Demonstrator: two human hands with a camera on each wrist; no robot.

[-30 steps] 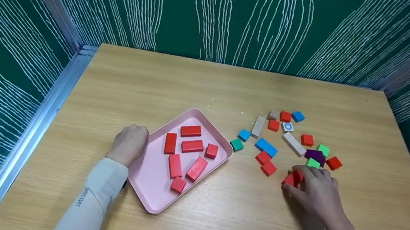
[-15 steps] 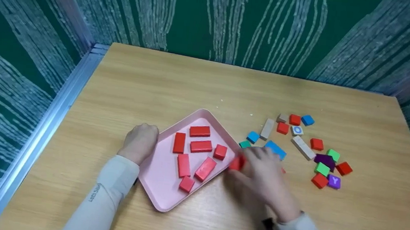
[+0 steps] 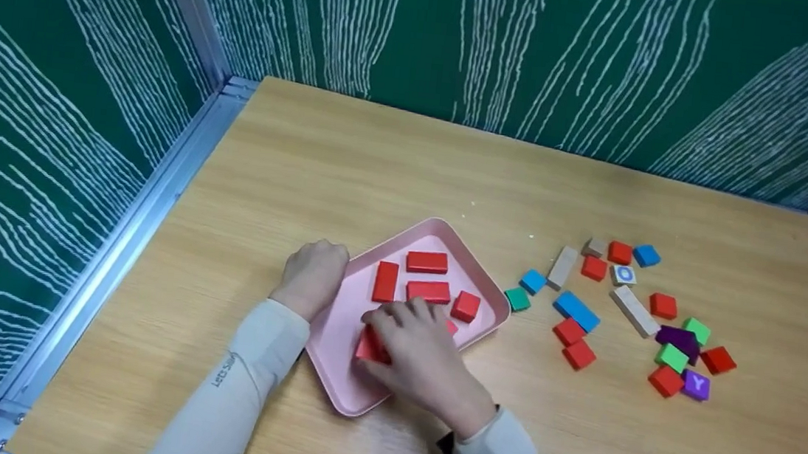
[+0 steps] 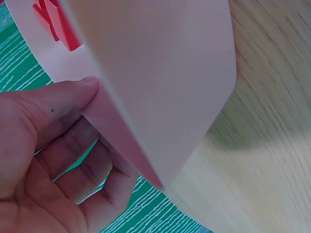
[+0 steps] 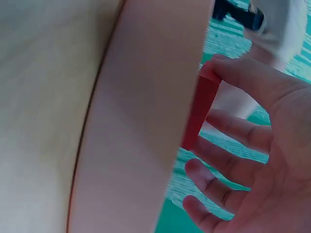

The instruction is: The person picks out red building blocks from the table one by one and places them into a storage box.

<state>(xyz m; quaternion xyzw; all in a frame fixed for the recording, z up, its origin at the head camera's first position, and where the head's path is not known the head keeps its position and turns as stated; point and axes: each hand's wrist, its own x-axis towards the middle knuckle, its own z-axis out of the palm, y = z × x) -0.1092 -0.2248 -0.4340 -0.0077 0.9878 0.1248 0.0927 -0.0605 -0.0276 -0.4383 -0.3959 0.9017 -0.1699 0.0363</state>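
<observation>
My left hand (image 3: 314, 278) grips the left rim of a pink tray (image 3: 341, 380). In the left wrist view its thumb lies on the tray's inner side, with the fingers curled behind the wall. Over the tray, my right hand (image 3: 428, 359) pinches a red block (image 5: 201, 109) between thumb and fingers, clearly seen in the right wrist view. Several red blocks lie in the tray, among them an upright one at the left (image 3: 385, 282), a long one at the top (image 3: 427, 262) and a cube (image 3: 466, 306). My right hand hides some of the others.
Right of the tray lie scattered blocks: a green cube (image 3: 517, 299) against its corner, a blue block (image 3: 577, 312), a pale wooden bar (image 3: 634, 311), a purple piece (image 3: 679, 342), a lettered purple cube (image 3: 696, 385) and several red cubes. Green patterned walls border the wooden table (image 3: 350, 170).
My right hand has carried the red block left from the loose pile to above the tray. My left hand has stayed at the tray's rim, while the head view has shifted.
</observation>
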